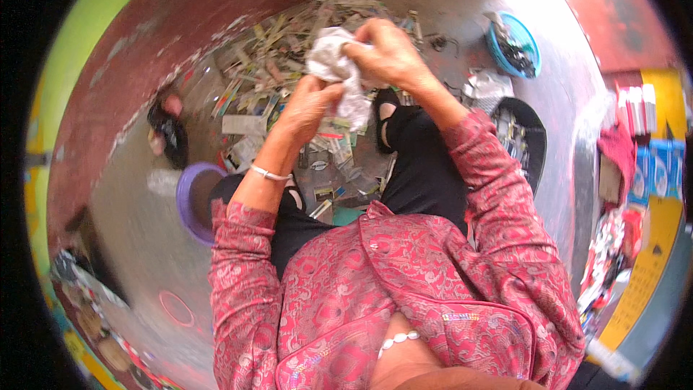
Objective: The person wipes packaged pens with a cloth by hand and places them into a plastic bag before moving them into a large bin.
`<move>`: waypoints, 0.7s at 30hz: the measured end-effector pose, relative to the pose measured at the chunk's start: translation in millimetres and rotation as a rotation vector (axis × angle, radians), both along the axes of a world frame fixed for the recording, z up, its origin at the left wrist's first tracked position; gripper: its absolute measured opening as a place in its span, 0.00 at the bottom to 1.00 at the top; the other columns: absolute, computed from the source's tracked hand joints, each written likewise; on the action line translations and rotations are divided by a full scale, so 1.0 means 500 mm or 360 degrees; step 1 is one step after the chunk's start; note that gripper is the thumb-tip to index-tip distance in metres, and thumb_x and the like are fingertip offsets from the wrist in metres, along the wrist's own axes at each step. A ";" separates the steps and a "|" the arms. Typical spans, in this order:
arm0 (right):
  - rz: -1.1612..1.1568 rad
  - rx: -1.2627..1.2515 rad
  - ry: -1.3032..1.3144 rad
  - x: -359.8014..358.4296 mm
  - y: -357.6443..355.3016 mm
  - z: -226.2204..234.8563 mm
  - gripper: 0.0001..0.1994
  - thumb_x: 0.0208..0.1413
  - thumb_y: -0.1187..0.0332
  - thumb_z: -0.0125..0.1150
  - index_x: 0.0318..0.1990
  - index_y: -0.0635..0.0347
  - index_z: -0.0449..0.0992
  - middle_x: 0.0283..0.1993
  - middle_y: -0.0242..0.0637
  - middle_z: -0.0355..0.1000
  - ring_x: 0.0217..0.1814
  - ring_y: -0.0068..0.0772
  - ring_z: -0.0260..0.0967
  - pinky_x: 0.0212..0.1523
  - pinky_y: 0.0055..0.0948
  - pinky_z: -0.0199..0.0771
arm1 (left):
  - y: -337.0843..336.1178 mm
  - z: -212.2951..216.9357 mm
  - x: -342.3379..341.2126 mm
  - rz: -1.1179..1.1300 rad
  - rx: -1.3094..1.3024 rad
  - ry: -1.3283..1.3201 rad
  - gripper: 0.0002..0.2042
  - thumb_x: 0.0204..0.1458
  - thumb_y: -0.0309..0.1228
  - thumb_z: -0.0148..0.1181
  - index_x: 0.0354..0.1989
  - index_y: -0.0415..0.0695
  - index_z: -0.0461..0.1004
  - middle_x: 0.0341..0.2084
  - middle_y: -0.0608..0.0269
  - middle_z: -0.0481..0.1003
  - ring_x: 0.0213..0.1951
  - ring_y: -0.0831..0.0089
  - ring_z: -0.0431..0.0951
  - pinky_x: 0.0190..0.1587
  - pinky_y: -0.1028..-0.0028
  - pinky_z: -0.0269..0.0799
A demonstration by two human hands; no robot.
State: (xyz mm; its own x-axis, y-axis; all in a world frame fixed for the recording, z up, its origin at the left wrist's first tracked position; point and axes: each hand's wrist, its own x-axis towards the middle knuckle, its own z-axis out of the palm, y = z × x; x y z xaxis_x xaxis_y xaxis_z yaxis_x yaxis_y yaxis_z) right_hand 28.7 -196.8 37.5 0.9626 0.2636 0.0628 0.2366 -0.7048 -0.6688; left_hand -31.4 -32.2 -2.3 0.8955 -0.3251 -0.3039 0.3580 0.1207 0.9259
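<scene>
Between my two hands a crumpled white cloth [332,58] is held up over the floor. My left hand [310,107] pinches its lower left side, thumb and fingers closed. Higher up, my right hand [390,54] grips the cloth's upper right part with bent fingers. A loose end of it hangs down between the hands. Beneath and beyond lies a wide heap of flat strips and cards [267,58], reaching back to the wall. Whether anything is wrapped inside the cloth, I cannot tell.
A purple basin [189,202] stands by my left leg, near a black plastic bag [172,133]. At the far right sits a blue basket [530,42] with dark items. Beside my right leg is a black container [530,126]. Stacked boxes [653,170] line the right side.
</scene>
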 end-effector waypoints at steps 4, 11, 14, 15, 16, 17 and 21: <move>0.0008 0.0440 0.0843 0.006 -0.011 -0.003 0.20 0.47 0.54 0.58 0.38 0.63 0.70 0.27 0.31 0.68 0.27 0.20 0.64 0.26 0.22 0.63 | -0.022 -0.015 -0.016 0.0169 -0.0388 -0.0075 0.12 0.45 0.22 0.49 0.40 0.39 0.69 0.30 0.70 0.71 0.30 0.81 0.68 0.31 0.79 0.64; -0.0320 0.1139 0.1125 -0.027 0.011 -0.060 0.08 0.49 0.70 0.52 0.34 0.63 0.71 0.27 0.30 0.69 0.23 0.20 0.63 0.23 0.19 0.62 | -0.029 -0.010 -0.032 0.0018 -0.0025 -0.0108 0.08 0.44 0.22 0.48 0.32 0.37 0.71 0.19 0.68 0.70 0.18 0.81 0.66 0.19 0.79 0.61; -0.0465 0.1466 0.1006 -0.024 0.023 -0.067 0.08 0.43 0.76 0.55 0.33 0.67 0.71 0.26 0.35 0.70 0.24 0.23 0.65 0.25 0.22 0.65 | -0.031 -0.007 -0.036 0.0023 -0.0083 -0.0052 0.07 0.47 0.23 0.48 0.34 0.37 0.70 0.20 0.69 0.70 0.19 0.83 0.66 0.19 0.80 0.60; -0.0498 0.1523 0.0984 -0.026 0.031 -0.053 0.08 0.42 0.78 0.55 0.34 0.68 0.70 0.27 0.36 0.70 0.24 0.24 0.66 0.26 0.23 0.66 | -0.032 -0.004 -0.037 0.0041 -0.0105 -0.0024 0.07 0.48 0.23 0.48 0.35 0.37 0.70 0.20 0.70 0.70 0.19 0.83 0.66 0.19 0.80 0.61; -0.0532 0.1580 0.0961 -0.027 0.036 -0.042 0.09 0.42 0.79 0.55 0.34 0.69 0.70 0.28 0.37 0.71 0.25 0.25 0.67 0.27 0.24 0.68 | -0.033 -0.010 -0.036 0.0016 -0.0102 -0.0043 0.07 0.50 0.25 0.48 0.36 0.38 0.70 0.21 0.71 0.70 0.19 0.83 0.67 0.20 0.80 0.61; -0.0534 0.1610 0.0957 -0.025 0.036 -0.038 0.09 0.41 0.82 0.54 0.34 0.69 0.70 0.29 0.37 0.71 0.26 0.27 0.68 0.28 0.24 0.69 | -0.033 -0.017 -0.034 -0.0008 -0.0098 -0.0064 0.08 0.52 0.27 0.48 0.37 0.39 0.69 0.22 0.72 0.70 0.20 0.84 0.67 0.20 0.81 0.61; -0.0588 0.1552 0.0871 -0.016 0.026 -0.051 0.09 0.41 0.82 0.54 0.34 0.69 0.70 0.28 0.38 0.71 0.26 0.27 0.69 0.29 0.24 0.70 | -0.028 -0.024 -0.035 -0.0087 -0.0109 -0.0033 0.10 0.55 0.32 0.46 0.40 0.40 0.68 0.25 0.66 0.74 0.23 0.81 0.71 0.24 0.81 0.66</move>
